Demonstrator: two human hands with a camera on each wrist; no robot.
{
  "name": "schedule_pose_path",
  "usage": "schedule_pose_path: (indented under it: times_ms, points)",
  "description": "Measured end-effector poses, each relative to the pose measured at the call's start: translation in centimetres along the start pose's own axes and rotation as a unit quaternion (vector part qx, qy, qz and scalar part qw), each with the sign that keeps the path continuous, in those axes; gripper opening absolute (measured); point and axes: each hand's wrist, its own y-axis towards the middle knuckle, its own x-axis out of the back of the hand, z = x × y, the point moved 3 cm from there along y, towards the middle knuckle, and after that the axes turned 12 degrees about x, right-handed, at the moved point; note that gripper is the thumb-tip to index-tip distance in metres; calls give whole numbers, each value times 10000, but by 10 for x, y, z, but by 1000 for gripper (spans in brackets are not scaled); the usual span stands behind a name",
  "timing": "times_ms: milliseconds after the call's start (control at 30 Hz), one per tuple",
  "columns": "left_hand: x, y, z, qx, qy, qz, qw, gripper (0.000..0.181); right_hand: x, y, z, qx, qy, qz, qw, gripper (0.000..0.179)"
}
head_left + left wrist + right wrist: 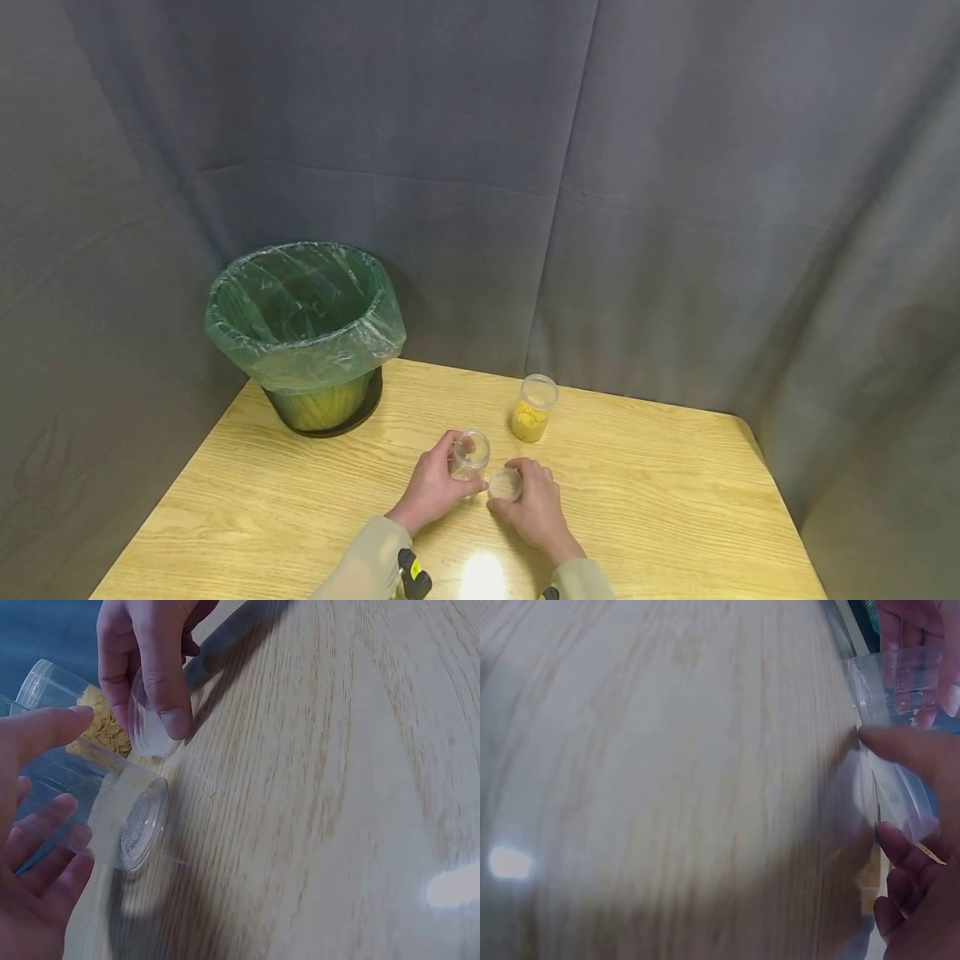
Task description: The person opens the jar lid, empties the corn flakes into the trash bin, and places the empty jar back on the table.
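My left hand (431, 487) holds a clear plastic jar (471, 454), thumb on one side and fingers on the other. In the left wrist view the see-through jar (124, 802) shows no filling, and its round base is close over the table. Just to its right, my right hand (538, 510) grips a clear round lid (505, 485) by the edge between thumb and fingers. The lid (900, 795) stays beside the jar in the right wrist view. Behind both hands stands a second clear jar (532, 412), partly filled with yellow flakes.
A wire-mesh bin (318, 407) lined with a green bag (337, 358) stands at the table's back left. The wooden table (660, 492) extends to the right. Grey curtains (465, 167) hang behind and on both sides.
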Motion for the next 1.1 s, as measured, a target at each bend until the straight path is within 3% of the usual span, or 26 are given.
schedule_pose_path:
  times_ms: [333,900,1100]
  points:
    - [0,1,0,-34,135,32,9999,68,0,1,0,220,-229,-107,9994,58]
    - [-1,0,2,-75,125,23,9999,65,-2,-1,-1,165,-292,-48,9994,57]
    - [1,1,3,-219,189,151,9995,73,-2,-1,-1,180,-227,-134,9995,63]
